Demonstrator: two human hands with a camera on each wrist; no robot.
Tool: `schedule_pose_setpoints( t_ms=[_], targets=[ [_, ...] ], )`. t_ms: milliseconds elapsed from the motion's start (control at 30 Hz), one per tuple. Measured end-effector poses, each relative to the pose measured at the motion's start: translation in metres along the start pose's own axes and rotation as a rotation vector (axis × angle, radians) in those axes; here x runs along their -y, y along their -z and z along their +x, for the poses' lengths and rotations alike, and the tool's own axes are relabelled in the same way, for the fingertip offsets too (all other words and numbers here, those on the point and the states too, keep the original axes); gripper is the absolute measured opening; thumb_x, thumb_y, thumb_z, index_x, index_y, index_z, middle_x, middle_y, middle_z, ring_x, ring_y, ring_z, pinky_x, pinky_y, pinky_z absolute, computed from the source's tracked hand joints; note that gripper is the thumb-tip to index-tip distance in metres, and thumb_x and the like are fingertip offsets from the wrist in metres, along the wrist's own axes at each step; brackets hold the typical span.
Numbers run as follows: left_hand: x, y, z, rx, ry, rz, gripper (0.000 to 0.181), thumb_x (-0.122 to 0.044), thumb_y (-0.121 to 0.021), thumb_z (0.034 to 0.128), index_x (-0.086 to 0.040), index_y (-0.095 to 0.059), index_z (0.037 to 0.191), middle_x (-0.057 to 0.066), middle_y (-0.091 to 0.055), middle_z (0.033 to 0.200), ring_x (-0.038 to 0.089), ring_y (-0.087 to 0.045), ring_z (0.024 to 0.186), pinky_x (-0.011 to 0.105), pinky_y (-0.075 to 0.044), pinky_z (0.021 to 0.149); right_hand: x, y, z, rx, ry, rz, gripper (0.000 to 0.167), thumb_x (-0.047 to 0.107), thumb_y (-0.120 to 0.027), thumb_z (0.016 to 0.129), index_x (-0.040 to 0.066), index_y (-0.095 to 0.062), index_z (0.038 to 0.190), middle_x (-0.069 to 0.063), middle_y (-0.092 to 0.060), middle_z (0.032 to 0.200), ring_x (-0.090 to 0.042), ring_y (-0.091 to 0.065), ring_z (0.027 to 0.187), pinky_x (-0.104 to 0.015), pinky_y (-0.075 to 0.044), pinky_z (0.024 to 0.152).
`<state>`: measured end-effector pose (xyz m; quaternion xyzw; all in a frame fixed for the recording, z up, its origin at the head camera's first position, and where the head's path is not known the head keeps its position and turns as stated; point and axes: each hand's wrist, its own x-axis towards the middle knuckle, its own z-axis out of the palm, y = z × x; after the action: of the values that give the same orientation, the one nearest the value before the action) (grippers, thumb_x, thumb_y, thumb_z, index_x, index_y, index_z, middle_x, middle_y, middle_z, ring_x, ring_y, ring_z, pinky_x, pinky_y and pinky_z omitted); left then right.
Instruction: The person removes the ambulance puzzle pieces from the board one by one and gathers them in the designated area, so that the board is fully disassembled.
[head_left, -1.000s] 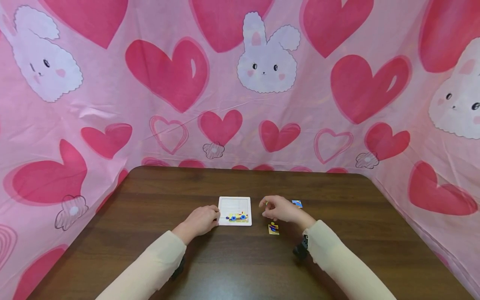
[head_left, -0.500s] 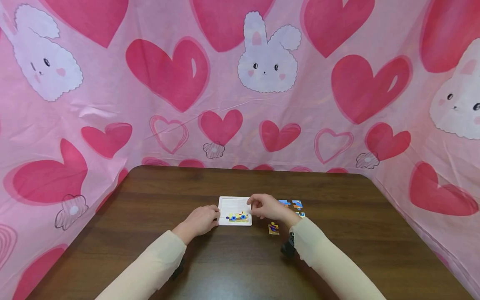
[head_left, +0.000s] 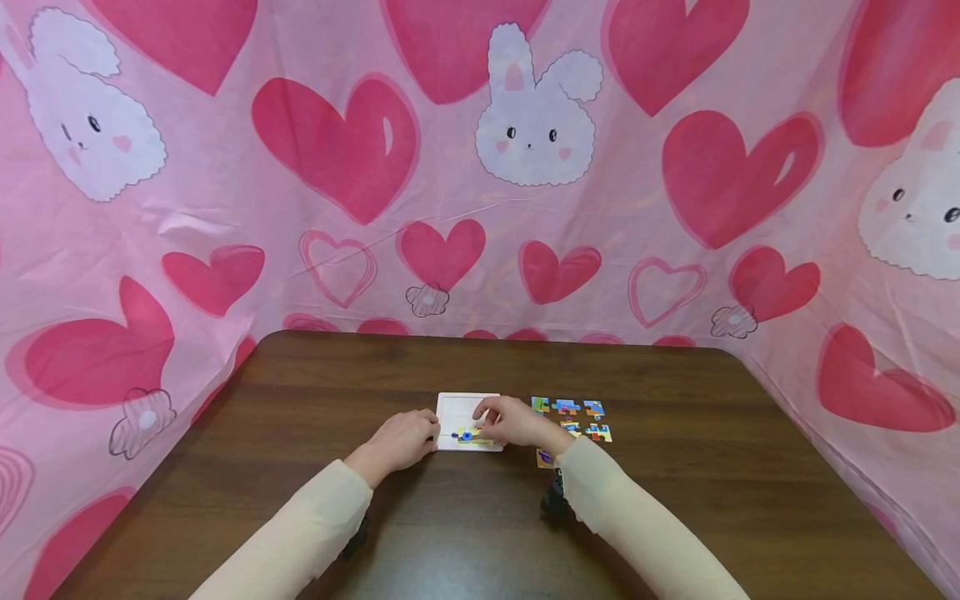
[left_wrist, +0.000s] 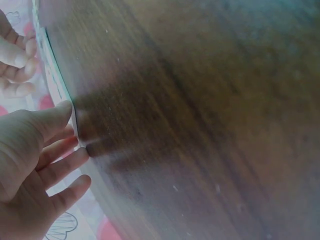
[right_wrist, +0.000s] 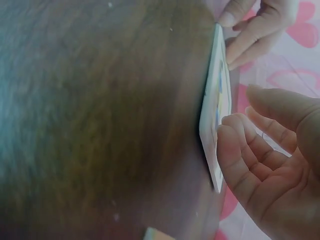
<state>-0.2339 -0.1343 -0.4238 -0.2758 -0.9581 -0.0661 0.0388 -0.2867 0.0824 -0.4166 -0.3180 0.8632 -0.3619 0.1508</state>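
Note:
A white-framed jigsaw tray (head_left: 450, 406) lies on the table, with a yellow train picture with blue wheels (head_left: 467, 435) along its near side. My left hand (head_left: 401, 439) holds the tray's left edge; its thumb sits by the near corner and the fingertips (left_wrist: 82, 152) lie along the side. Over the tray's right part hovers my right hand (head_left: 510, 421), fingers loosely bent. The right wrist view shows thumb and fingers (right_wrist: 231, 142) apart, with no piece visible between them. That hand covers part of the train in the head view.
Several loose jigsaw pieces lie right of the tray: a green one (head_left: 540, 404), blue ones (head_left: 594, 408) and one with red parts (head_left: 599, 432). Another piece (head_left: 544, 458) is partly hidden by the right wrist. Brown table (head_left: 337, 367); pink heart-patterned cloth (head_left: 450, 192) hangs around it.
My right hand has moved left from beside the loose pieces to above the tray, uncovering the green and blue pieces. The left hand has stayed at the tray's edge.

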Motion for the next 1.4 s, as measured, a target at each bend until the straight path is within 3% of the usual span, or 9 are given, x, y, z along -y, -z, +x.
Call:
schedule_pose_setpoints(
  t_ms=[333,867,1400],
  targets=[
    [0.001,-0.001,0.000,-0.020,-0.020,0.012,0.008,-0.015,-0.070,0.0823,-0.008,-0.066,0.081,0.010,-0.061,0.101,0.025,-0.059,0.088,0.039,-0.047,0.077,-0.002,-0.008,0.005,0.003,-0.037,0.018,0.014,0.003,-0.068,0.081,0.004,-0.060,0.093,-0.001,-0.051,0.066,-0.010,-0.046,0.049,-0.023,-0.039,0.046],
    [0.000,0.000,-0.001,0.006,-0.003,0.005,0.010,-0.016,-0.069,0.0826,-0.007,-0.067,0.086,0.011,-0.061,0.104,0.025,-0.059,0.090,0.039,-0.047,0.079,0.000,-0.011,0.008,-0.002,-0.114,-0.016,0.012,0.005,-0.070,0.080,0.004,-0.061,0.087,-0.001,-0.049,0.064,-0.011,-0.045,0.050,-0.022,-0.038,0.047],
    [0.000,0.000,0.000,0.010,0.009,0.006,0.009,-0.016,-0.069,0.0830,-0.008,-0.067,0.087,0.010,-0.061,0.105,0.025,-0.058,0.091,0.040,-0.047,0.079,0.002,-0.013,0.008,-0.025,-0.133,-0.058,0.014,0.007,-0.072,0.078,0.004,-0.059,0.085,-0.002,-0.048,0.065,-0.011,-0.045,0.050,-0.022,-0.037,0.047]
  ],
)
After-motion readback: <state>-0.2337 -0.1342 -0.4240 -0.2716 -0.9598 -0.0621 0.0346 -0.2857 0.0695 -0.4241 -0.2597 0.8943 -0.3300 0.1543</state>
